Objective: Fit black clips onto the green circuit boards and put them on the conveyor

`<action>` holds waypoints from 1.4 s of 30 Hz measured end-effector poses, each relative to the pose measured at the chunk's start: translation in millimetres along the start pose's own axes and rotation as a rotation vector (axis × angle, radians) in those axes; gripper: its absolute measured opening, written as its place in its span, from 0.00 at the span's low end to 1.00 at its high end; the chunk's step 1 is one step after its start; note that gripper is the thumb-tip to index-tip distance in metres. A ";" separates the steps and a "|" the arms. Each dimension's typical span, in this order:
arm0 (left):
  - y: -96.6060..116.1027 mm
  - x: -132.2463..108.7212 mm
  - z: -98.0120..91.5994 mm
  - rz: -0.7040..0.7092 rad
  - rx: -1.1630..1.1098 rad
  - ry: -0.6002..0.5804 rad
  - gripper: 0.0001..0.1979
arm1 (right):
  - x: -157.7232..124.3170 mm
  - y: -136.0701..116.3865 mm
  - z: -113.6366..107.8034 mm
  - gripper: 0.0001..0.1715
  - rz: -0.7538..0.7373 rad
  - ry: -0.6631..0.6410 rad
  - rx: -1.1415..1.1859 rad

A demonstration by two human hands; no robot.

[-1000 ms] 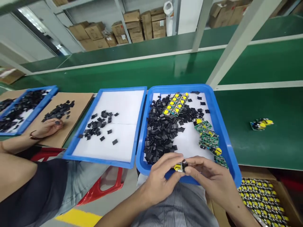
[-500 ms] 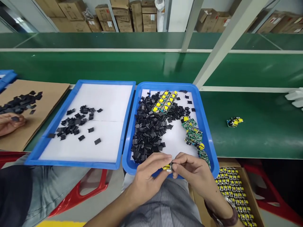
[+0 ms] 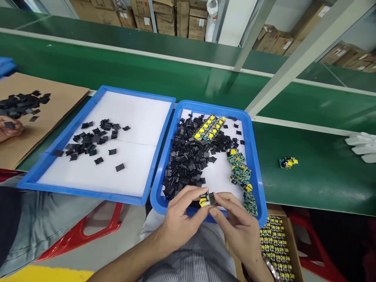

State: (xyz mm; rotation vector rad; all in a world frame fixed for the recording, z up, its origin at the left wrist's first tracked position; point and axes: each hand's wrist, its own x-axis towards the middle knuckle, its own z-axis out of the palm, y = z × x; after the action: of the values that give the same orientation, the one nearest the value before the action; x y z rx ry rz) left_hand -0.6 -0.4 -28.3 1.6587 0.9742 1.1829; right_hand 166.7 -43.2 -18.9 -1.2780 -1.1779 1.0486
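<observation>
Above the front edge of the right-hand blue tray [image 3: 157, 196], my left hand [image 3: 180, 213] pinches a small circuit board [image 3: 204, 201] with a yellow component. My right hand [image 3: 239, 225] has thumb and fingertips closed on a small black plastic piece [image 3: 212, 198], which sits against the board's right side. Whether the two parts are joined I cannot tell. A heap of black plastic pieces [image 3: 188, 156] fills the tray's left half. Two rows of yellow-topped boards [image 3: 210, 127] lie on the heap, and loose green circuit boards [image 3: 241, 173] lie along the right side.
Another blue tray [image 3: 143, 98] on the left holds scattered black pieces. A co-worker's hand [image 3: 11, 127] is by cardboard at far left. One board assembly [image 3: 288, 162] lies on the green bench, white pieces [image 3: 364, 147] farther right. A box of boards [image 3: 276, 243] stands below right.
The view has tilted and shifted. Between my hands, the board has turned, and the black piece now shows plainly against it. My right hand's fingers have moved slightly lower.
</observation>
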 end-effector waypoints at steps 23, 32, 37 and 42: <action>1.1 19.1 -11.2 0.281 0.326 -0.184 0.33 | 25.7 6.5 -29.7 0.08 -0.250 0.208 -0.284; -2.8 63.9 -43.5 0.381 0.537 -0.378 0.17 | 89.2 73.9 -210.1 0.31 -0.221 0.572 -0.948; 4.6 85.7 -26.8 0.362 0.598 -0.595 0.13 | 126.6 87.6 -234.6 0.41 -0.272 0.425 -1.028; 11.8 111.5 11.5 0.257 0.706 -0.800 0.17 | 175.0 88.4 -252.6 0.33 -0.297 0.363 -1.068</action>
State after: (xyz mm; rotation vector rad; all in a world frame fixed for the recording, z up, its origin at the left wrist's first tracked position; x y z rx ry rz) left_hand 39.4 96.4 13.5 2.5770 0.6813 0.2000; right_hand 444.9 100.6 -83.4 -1.8919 -1.6244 -0.1257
